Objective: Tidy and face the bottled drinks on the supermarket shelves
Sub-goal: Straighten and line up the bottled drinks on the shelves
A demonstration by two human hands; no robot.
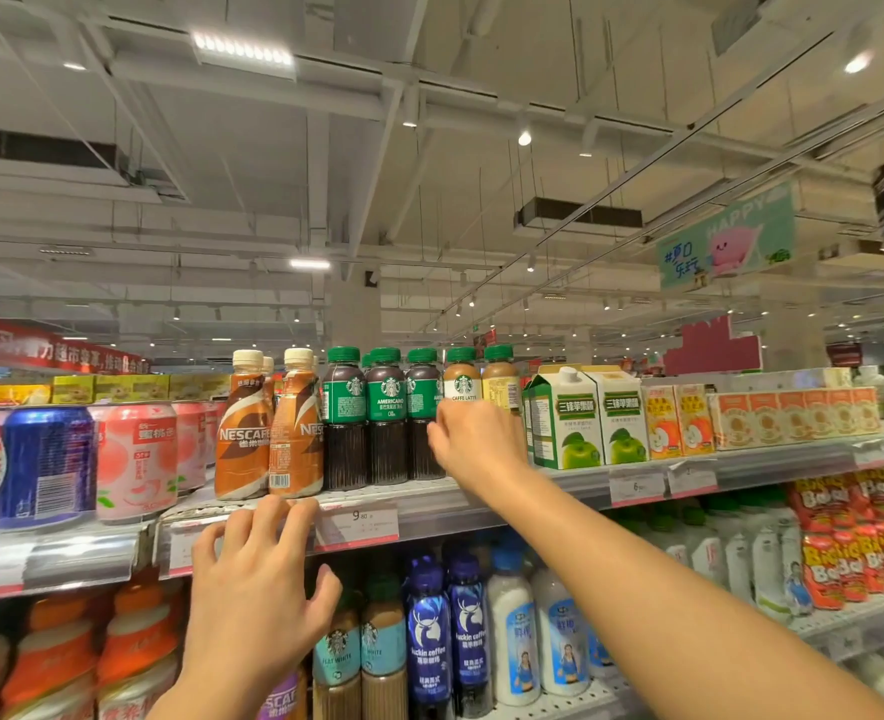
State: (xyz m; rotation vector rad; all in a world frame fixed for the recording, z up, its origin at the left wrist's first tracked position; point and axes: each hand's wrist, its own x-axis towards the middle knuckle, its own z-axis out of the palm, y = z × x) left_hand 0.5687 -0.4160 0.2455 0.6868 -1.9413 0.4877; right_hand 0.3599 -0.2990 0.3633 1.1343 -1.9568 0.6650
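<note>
Mid-task, top shelf [575, 483] half faced. Right hand [473, 441] up at 12 o'clock of frame centre, fingers curled round the lower body of the Caffe Latte bottle [462, 381]; looks like a wrap grip, though contact side hidden behind the hand. Left hand [255, 579] at 7 o'clock, fingers spread and relaxed, fingertips [273, 506] resting on the shelf lip just below the Nescafe bottles [268, 433], holding nothing.

Done, judging by labels: centre Americano bottle [388, 407] logo forward, left Nescafe logo forward, green apple cartons [582, 418] squared up at 3 o'clock of the right hand.

Left to do, probably: second Nescafe turned barcode-out; leftmost Americano and the one at 9 o'clock of the right hand showing side text; tan bottle [501, 384] at 1 o'clock of the right hand showing back panel; blue can [47, 467] at far 9 o'clock barcode-out among pink peach cans [138, 459]. Lower shelf drinks [445, 631] at 6 o'clock mostly label-front, blurred at edges, cannot tell fully. Roughly a third through this bay, as a guess.
</note>
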